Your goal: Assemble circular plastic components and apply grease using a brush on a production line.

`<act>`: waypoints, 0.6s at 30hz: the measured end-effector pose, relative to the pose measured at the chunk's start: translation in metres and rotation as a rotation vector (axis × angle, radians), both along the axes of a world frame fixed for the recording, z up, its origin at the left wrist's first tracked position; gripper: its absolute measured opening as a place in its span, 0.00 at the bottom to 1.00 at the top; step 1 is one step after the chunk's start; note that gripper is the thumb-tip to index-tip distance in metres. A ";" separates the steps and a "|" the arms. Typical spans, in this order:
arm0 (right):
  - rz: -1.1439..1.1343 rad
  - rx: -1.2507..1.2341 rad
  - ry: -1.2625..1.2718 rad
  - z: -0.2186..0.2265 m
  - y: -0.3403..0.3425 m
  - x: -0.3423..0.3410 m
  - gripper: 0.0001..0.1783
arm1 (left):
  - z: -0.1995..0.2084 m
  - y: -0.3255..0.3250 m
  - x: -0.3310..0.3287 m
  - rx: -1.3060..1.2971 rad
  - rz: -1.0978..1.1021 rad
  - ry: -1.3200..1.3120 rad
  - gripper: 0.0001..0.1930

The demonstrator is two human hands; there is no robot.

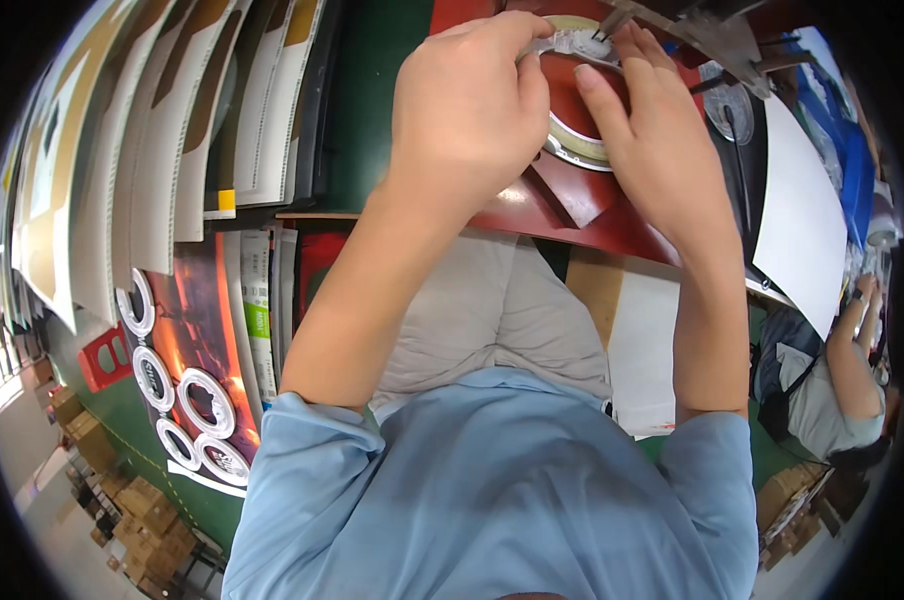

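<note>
A ring [579, 145] with a white edge and a yellowish band lies on the red work surface near the top of the view. Clear, crinkled material [575, 42] sits on its far side, beneath the metal arm [717, 50] of a bench device with a thin pointed tip. My left hand [472, 105] is closed on the ring's left side, thumb and forefinger pinched at the clear material. On the ring's right side rests my right hand [662, 140], fingers stretched out and thumb apart, reaching over the inner opening. The hands hide parts of the ring.
Several large boards [192, 110] stand in a row at the left. Below them, white rings [207, 403] lie on a printed orange-red sheet [197, 310]. A white sheet [802, 210] and a blue item [857, 185] are at the right. Another person [832, 390] sits at far right; cardboard boxes [147, 505] stand on the floor.
</note>
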State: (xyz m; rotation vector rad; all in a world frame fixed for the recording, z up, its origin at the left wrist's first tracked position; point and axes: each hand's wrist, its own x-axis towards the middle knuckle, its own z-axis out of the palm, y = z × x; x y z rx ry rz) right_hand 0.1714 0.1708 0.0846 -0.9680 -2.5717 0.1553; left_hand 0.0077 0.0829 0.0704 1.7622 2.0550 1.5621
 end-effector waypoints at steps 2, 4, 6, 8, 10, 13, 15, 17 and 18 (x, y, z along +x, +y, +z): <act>0.023 0.055 0.012 -0.007 0.001 -0.003 0.34 | -0.004 0.001 -0.003 -0.093 0.031 -0.011 0.12; 0.043 0.197 0.117 -0.007 0.001 0.004 0.36 | 0.000 0.002 0.002 0.005 0.006 0.032 0.12; 0.039 0.094 0.206 -0.010 0.000 0.001 0.34 | -0.001 0.002 0.001 0.046 -0.024 -0.010 0.11; 0.064 0.145 0.299 -0.001 -0.015 0.009 0.27 | -0.005 0.000 0.000 0.070 -0.017 -0.015 0.12; 0.155 0.260 0.433 0.026 -0.034 0.028 0.18 | -0.002 -0.003 -0.005 0.090 0.053 0.130 0.14; 0.233 0.610 1.022 0.079 -0.016 0.042 0.17 | 0.012 -0.001 -0.004 -0.013 0.082 0.084 0.14; 0.119 0.800 0.693 0.137 -0.012 0.055 0.24 | 0.020 0.009 0.000 -0.172 0.035 0.008 0.15; 0.518 0.897 0.865 0.130 0.051 0.035 0.26 | 0.018 0.004 -0.014 -0.266 0.139 0.152 0.17; 0.522 0.885 0.905 0.139 0.042 0.015 0.26 | 0.019 -0.001 -0.026 -0.334 0.182 0.162 0.19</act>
